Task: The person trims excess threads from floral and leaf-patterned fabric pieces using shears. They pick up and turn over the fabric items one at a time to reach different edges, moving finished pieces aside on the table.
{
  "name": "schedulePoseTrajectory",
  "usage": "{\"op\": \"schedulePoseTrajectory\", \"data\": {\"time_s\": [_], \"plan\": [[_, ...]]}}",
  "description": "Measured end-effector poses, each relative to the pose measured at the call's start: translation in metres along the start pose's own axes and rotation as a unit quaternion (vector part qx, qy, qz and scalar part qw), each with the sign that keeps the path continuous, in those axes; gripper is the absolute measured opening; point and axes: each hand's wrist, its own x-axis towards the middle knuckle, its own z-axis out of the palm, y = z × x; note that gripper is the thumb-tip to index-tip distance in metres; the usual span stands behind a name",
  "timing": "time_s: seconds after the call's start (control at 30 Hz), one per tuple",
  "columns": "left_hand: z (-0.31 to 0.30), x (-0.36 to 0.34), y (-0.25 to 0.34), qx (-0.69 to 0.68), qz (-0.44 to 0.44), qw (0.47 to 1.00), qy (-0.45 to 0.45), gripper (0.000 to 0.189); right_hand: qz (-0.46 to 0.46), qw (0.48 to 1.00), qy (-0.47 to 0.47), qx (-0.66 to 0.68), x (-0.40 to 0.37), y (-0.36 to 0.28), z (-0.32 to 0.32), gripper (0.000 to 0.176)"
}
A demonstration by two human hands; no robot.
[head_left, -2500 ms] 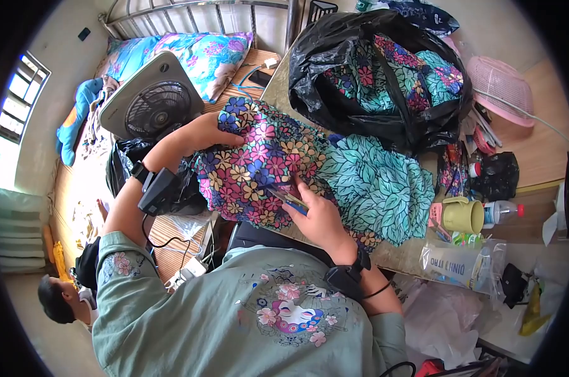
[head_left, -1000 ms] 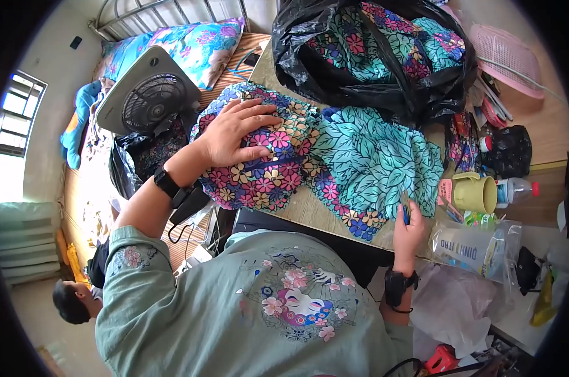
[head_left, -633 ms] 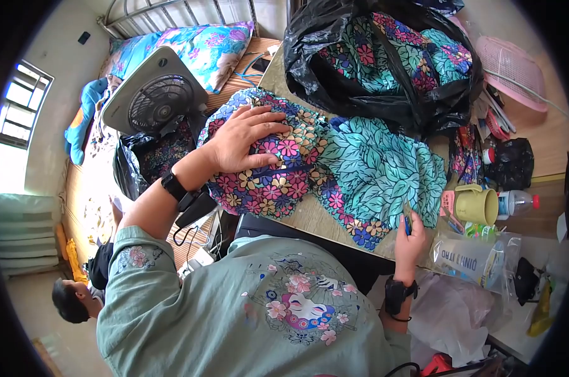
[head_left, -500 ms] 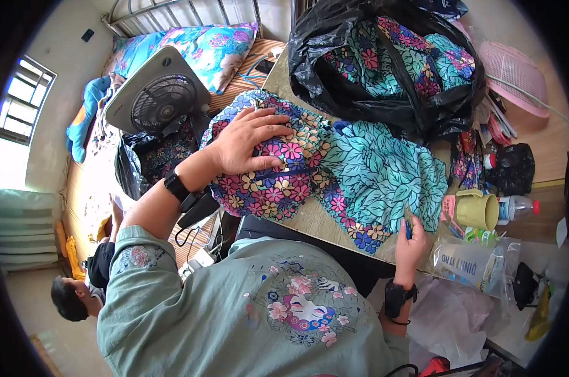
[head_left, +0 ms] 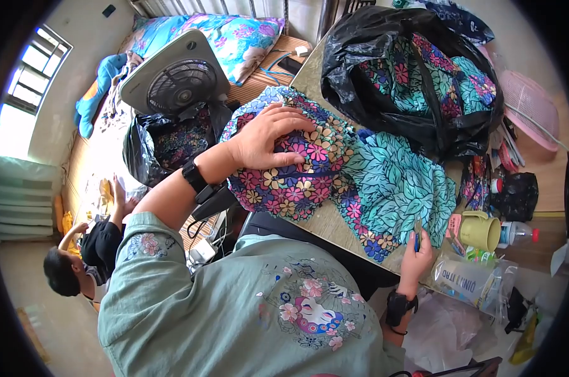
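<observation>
My left hand point(head_left: 273, 139) lies spread, palm down, on a pile of floral fabric point(head_left: 291, 188) in pink, yellow and blue at the table's left part. Beside that pile, overlapping it, lies turquoise leaf-patterned fabric point(head_left: 394, 182). At its lower right edge my right hand point(head_left: 416, 254) is closed around a small blue-handled tool point(head_left: 417, 239) with a thin metal tip. The tip points up at the turquoise fabric. A strip of floral fabric shows below the turquoise piece, near the table's front edge.
A black plastic bag point(head_left: 360, 56) full of patterned fabric stands at the back. To the right are a yellow-green mug point(head_left: 479, 230), a bottle point(head_left: 517, 234) and a pink basket point(head_left: 530, 110). A fan point(head_left: 177, 81) stands left. Another person point(head_left: 71, 270) sits at far left.
The view has shifted, so the table things appear further right. My left hand still rests on the floral pile and my right hand still holds the tool. The other person's arms show more.
</observation>
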Motion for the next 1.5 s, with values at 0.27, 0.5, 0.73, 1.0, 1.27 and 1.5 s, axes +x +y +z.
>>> {"op": "schedulePoseTrajectory", "data": {"time_s": [0.27,0.5,0.73,1.0,1.27,1.5], "plan": [[-0.011,-0.02,-0.001,0.0,0.04,0.995,0.095,0.04,0.032,0.999,-0.006,-0.021,0.005,0.001,-0.006,0.031],[-0.017,-0.044,-0.011,0.03,0.119,0.991,0.05,0.028,0.005,1.0,-0.006,-0.003,0.013,-0.003,-0.005,0.027],[-0.013,-0.045,-0.011,-0.019,0.1,0.988,0.118,0.027,-0.02,0.999,-0.024,0.004,0.013,-0.028,0.004,0.025],[-0.02,-0.011,0.003,0.019,-0.028,0.999,0.023,0.025,-0.072,0.997,-0.021,0.021,0.012,-0.032,0.01,0.024],[-0.004,0.027,0.01,0.102,-0.04,0.994,0.013,0.03,-0.049,0.998,-0.006,0.042,0.005,-0.016,0.01,0.023],[-0.03,0.025,0.004,0.016,-0.117,0.993,-0.016,0.05,-0.023,0.997,-0.015,0.07,0.008,-0.018,0.002,0.026]]}}
